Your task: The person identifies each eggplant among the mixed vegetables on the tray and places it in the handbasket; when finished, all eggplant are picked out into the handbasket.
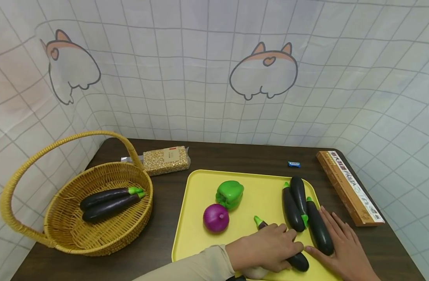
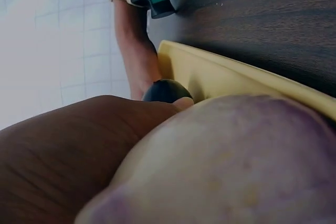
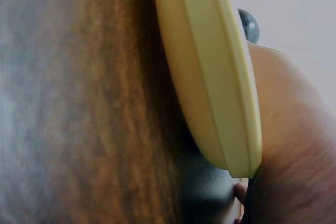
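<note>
My left hand (image 1: pixel 267 248) grips an eggplant (image 1: pixel 299 262) on the yellow tray (image 1: pixel 249 175), its green stem poking out past the fingers. Around another eggplant (image 1: pixel 319 226) at the tray's right side lies my right hand (image 1: pixel 346 246), fingers straight along it and thumb on the other side. Two more eggplants (image 1: pixel 292 208) lie side by side just beyond. Under the left wrist is a whitish round vegetable with purple tinges (image 2: pixel 236 161), mostly hidden in the head view. A purple onion (image 1: pixel 216 218) and a green bell pepper (image 1: pixel 230 194) sit on the tray's left half.
Left of the tray stands a tall-handled wicker basket (image 1: pixel 144 218) with two eggplants (image 1: pixel 109 207) inside. Behind are a clear bag of yellowish grains or beans (image 1: pixel 158 162) and a small blue packet (image 1: pixel 294 164). A long pasta box (image 1: pixel 351 189) lies at the right.
</note>
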Motion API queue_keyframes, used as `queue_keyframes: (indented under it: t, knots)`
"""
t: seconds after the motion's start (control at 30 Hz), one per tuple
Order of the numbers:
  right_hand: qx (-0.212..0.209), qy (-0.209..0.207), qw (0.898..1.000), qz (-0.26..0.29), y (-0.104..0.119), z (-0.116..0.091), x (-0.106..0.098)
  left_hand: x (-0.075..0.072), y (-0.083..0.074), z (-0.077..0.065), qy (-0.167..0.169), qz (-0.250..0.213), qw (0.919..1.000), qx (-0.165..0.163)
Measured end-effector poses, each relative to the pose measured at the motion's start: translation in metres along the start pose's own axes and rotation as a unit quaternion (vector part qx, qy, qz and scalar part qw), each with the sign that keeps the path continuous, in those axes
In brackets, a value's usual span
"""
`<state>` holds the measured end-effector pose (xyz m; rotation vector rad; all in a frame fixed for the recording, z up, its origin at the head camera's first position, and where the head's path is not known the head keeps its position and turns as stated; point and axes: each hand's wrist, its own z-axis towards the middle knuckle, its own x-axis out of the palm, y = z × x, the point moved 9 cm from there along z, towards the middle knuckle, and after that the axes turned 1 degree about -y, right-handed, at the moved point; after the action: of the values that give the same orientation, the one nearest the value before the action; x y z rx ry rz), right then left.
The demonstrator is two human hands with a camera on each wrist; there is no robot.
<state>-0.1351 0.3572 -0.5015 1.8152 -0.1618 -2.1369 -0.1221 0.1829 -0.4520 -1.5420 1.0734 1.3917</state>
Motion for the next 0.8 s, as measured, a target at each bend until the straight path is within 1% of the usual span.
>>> queue_keyframes:
  t: [0.07, 0.13, 0.23, 0.33, 0.47, 0.6, 0.7, 0.8]
  knots:
    - [-0.001, -0.001, 1.0, -0.001, 0.0, 0.0, 0.0, -0.001, 0.0, 0.0, 0.001, -0.005, 1.0, -0.001]
    - [-0.001, -0.001, 1.0, -0.003, 0.0, -0.001, 0.001, -0.002, 0.0, 0.0, -0.007, -0.011, 0.9999, 0.001]
    - [-0.008, -0.002, 1.0, -0.004, -0.001, -0.001, 0.001, -0.006, 0.0, -0.001, -0.032, -0.012, 0.9994, 0.009]
    - [-0.021, -0.005, 1.0, -0.011, -0.001, -0.001, 0.001, -0.014, -0.001, -0.004, -0.066, -0.009, 0.9975, 0.022]
    - [-0.03, -0.002, 0.999, -0.021, -0.001, -0.001, 0.001, -0.026, -0.003, -0.008, -0.097, 0.004, 0.9948, 0.032]
    - [-0.024, 0.001, 0.999, -0.021, -0.001, -0.002, 0.003, -0.036, -0.001, -0.012, -0.111, 0.018, 0.9933, 0.026]
    - [-0.024, -0.002, 0.999, -0.022, -0.002, -0.002, 0.003, -0.042, 0.004, -0.018, -0.113, 0.011, 0.9935, 0.015]
    - [-0.029, -0.004, 0.999, -0.023, -0.002, -0.002, 0.002, -0.05, 0.009, -0.026, -0.127, 0.009, 0.9918, 0.005]
